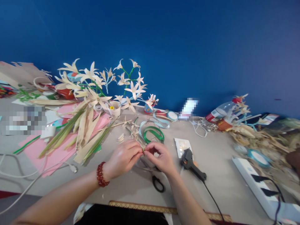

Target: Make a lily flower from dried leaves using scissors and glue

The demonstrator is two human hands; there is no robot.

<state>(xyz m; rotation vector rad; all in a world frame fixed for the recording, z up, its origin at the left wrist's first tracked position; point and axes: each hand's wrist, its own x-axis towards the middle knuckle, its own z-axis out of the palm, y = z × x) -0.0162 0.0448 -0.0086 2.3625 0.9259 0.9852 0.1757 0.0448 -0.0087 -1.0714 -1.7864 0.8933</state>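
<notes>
My left hand (123, 157) and my right hand (160, 157) meet over the middle of the table, fingers pinched together on a thin dried-leaf stem (140, 144) that pokes out up and to the left between them. A red bead bracelet (101, 174) circles my left wrist. Black-handled scissors (157, 183) lie on the table just under my hands. A black glue gun (191, 164) rests to the right of my right hand, its cord running toward me.
Cream handmade flowers on green stems (98, 84) lie at the back left over pink paper (53, 147) and long leaf strips (82, 131). Green and pale blue ribbon (153, 132) coil behind my hands. A white power strip (260, 184) and dried husks (257, 134) fill the right.
</notes>
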